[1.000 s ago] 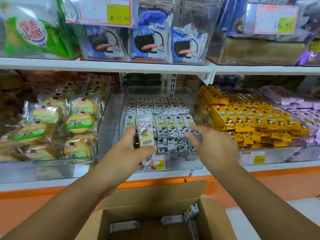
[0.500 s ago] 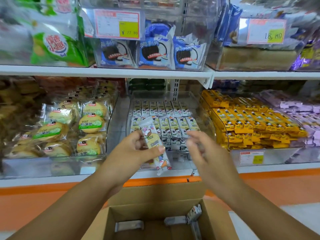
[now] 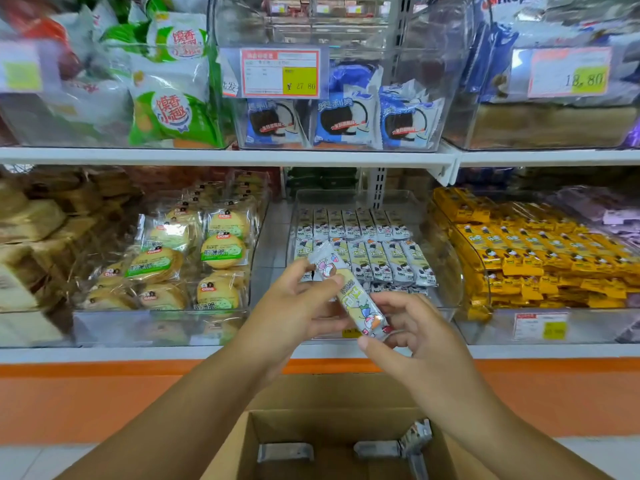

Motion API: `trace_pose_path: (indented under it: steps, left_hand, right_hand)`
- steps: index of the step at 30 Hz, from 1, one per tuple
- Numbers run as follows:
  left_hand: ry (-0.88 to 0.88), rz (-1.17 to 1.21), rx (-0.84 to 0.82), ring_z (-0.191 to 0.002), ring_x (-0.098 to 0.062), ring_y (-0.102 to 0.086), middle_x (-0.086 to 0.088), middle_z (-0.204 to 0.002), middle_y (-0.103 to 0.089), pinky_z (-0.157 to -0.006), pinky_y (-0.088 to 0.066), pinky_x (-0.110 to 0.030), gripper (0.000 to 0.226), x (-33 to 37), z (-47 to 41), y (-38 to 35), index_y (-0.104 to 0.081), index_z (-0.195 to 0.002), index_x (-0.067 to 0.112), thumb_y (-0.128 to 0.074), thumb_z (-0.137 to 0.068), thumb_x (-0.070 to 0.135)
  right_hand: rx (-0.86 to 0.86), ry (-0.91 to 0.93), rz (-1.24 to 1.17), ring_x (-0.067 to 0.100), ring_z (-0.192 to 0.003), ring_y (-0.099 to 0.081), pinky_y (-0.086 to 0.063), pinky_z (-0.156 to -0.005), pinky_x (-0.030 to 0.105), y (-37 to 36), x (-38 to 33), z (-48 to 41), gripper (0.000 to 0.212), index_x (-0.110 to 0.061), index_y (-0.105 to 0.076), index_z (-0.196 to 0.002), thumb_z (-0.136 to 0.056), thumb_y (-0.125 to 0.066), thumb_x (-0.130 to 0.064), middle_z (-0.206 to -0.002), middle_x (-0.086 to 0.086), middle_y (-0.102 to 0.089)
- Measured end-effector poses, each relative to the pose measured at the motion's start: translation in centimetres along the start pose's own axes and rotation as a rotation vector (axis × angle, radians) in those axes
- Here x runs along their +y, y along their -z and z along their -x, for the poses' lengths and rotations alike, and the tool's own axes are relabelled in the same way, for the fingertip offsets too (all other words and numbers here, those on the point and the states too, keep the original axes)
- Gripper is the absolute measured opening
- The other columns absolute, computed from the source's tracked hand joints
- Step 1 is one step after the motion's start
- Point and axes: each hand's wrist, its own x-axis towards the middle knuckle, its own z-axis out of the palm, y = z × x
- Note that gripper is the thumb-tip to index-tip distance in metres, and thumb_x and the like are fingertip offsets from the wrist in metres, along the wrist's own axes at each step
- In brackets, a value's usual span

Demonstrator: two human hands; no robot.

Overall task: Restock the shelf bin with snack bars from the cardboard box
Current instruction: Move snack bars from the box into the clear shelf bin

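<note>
At frame centre, L hand [image 3: 294, 308] pinches snack bar [image 3: 353, 297] upper part; R hand [image 3: 417, 339] fingers curl round its lower end.

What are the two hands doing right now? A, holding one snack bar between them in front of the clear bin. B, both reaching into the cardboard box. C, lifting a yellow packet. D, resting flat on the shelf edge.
A: the left hand grips the tilted snack bar and the right hand closes on its lower end, in front of the clear bin and above the cardboard box.
</note>
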Motion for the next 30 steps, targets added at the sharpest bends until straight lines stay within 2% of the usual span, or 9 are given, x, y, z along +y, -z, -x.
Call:
trace_pose_path:
  steps: [5, 8, 11, 13, 17, 19, 22, 26, 30]
  left_hand:
    - [0.017, -0.055, 0.067, -0.095, -0.029, -0.073, -0.016, -0.110, -0.071, -0.084, -0.060, -0.042, 0.022, 0.6, -0.5, 1.0, -0.062, -0.112, 0.015, -0.065, -0.090, 0.019]
    - [0.034, -0.261, 0.057, -0.097, -0.023, -0.070, -0.008, -0.109, -0.070, -0.085, -0.060, -0.040, 0.023, 1.1, -1.0, 2.4, -0.067, -0.108, 0.028, -0.071, -0.087, 0.022]
    - [0.087, -0.360, -0.046, -0.102, -0.025, -0.069, 0.000, -0.102, -0.075, -0.094, -0.055, -0.048, 0.023, 1.4, -0.9, 2.9, -0.071, -0.109, 0.028, -0.070, -0.088, 0.018]
    - [0.052, -0.329, 0.001, -0.103, -0.025, -0.069, 0.000, -0.100, -0.075, -0.095, -0.054, -0.048, 0.022, 1.2, -1.0, 2.7, -0.071, -0.109, 0.027, -0.070, -0.089, 0.018]
    - [-0.039, -0.129, 0.136, -0.085, -0.014, -0.073, 0.002, -0.088, -0.075, -0.074, -0.060, -0.031, 0.026, 0.5, -1.4, 1.7, -0.066, -0.114, 0.023, -0.070, -0.089, 0.019]
    - [-0.073, -0.140, 0.166, -0.086, -0.011, -0.072, 0.004, -0.093, -0.074, -0.078, -0.059, -0.031, 0.025, 0.2, -1.7, 1.2, -0.067, -0.112, 0.027, -0.071, -0.087, 0.025]
    - [-0.153, -0.246, 0.249, -0.085, 0.003, -0.068, 0.012, -0.095, -0.074, -0.072, -0.052, -0.013, 0.022, 0.3, -2.4, 1.2, -0.071, -0.109, 0.028, -0.070, -0.087, 0.031]
    - [-0.383, -0.686, 0.408, -0.113, 0.002, -0.055, 0.021, -0.119, -0.062, -0.099, -0.046, -0.026, 0.027, 0.6, -3.3, 2.8, -0.066, -0.121, 0.033, -0.058, -0.095, 0.038]
    - [-0.250, -0.833, 0.387, -0.141, -0.008, -0.033, 0.010, -0.154, -0.035, -0.117, -0.032, -0.035, 0.060, -0.8, -4.2, 4.6, -0.028, -0.152, 0.028, -0.052, -0.098, 0.036]
  right_hand:
    - [0.043, 0.066, 0.123, 0.007, -0.080, -0.058, -0.049, -0.072, 0.022, 0.1, -0.2, -1.4, 0.036, -0.042, -0.057, -0.095, -0.080, -0.072, -0.014, -0.096, -0.020, -0.052]
    - [-0.001, 0.093, 0.200, 0.009, -0.080, -0.053, -0.045, -0.074, 0.019, 1.3, -0.6, -2.4, 0.038, -0.039, -0.060, -0.100, -0.081, -0.067, -0.006, -0.092, -0.015, -0.047]
    - [0.014, 0.124, 0.167, 0.004, -0.092, -0.056, -0.046, -0.077, 0.015, 1.8, -0.9, -3.2, 0.044, -0.041, -0.057, -0.111, -0.085, -0.064, -0.006, -0.105, -0.020, -0.048]
    - [0.089, 0.080, -0.005, -0.006, -0.095, -0.059, -0.048, -0.077, 0.014, 1.3, -1.3, -3.4, 0.050, -0.046, -0.048, -0.116, -0.087, -0.066, -0.010, -0.115, -0.029, -0.046]
    - [0.108, -0.034, -0.155, -0.006, -0.089, -0.064, -0.051, -0.077, 0.021, -1.2, -1.7, -3.2, 0.043, -0.049, -0.044, -0.112, -0.084, -0.068, -0.026, -0.118, -0.022, -0.052]
    - [0.075, -0.042, -0.203, -0.002, -0.089, -0.065, -0.054, -0.079, 0.024, -2.7, -2.0, -3.3, 0.046, -0.051, -0.045, -0.113, -0.084, -0.069, -0.026, -0.115, -0.022, -0.055]
    - [0.099, -0.061, -0.208, 0.000, -0.091, -0.065, -0.056, -0.078, 0.025, -3.3, -2.5, -5.0, 0.050, -0.041, -0.048, -0.127, -0.085, -0.069, -0.021, -0.115, -0.018, -0.059]
    - [0.093, -0.094, -0.141, 0.004, -0.096, -0.064, -0.054, -0.090, 0.034, -2.9, -2.7, -8.7, 0.043, -0.030, -0.056, -0.126, -0.087, -0.067, -0.015, -0.112, -0.016, -0.064]
    - [0.129, -0.066, 0.168, 0.008, -0.090, -0.060, -0.045, -0.077, 0.020, -2.3, -1.7, -14.6, 0.039, -0.025, -0.056, -0.128, -0.090, -0.063, -0.020, -0.115, -0.008, -0.054]
